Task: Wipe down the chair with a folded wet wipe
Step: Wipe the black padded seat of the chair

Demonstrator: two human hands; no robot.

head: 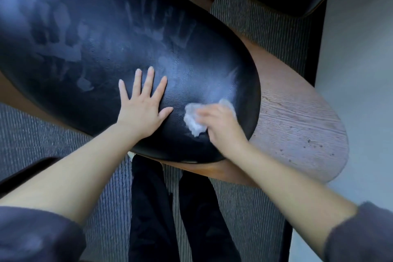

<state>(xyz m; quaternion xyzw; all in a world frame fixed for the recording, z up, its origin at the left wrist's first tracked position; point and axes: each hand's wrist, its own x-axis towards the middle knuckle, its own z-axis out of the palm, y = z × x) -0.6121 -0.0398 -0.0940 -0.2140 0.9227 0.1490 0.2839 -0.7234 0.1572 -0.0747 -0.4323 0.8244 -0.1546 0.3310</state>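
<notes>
The left hand (142, 110) lies flat, palm down, on the chair seat (102, 44) close to its near edge, with the fingers straight and spread and the thumb out to the right. The right hand (221, 127) is just beside it on the right and blurred. Its fingers curl over a bunched white wipe (192, 122) and press it against the seat. Both bare forearms reach forward and angle in toward each other. A dark sleeve (32, 234) sits pushed up on each arm.
</notes>
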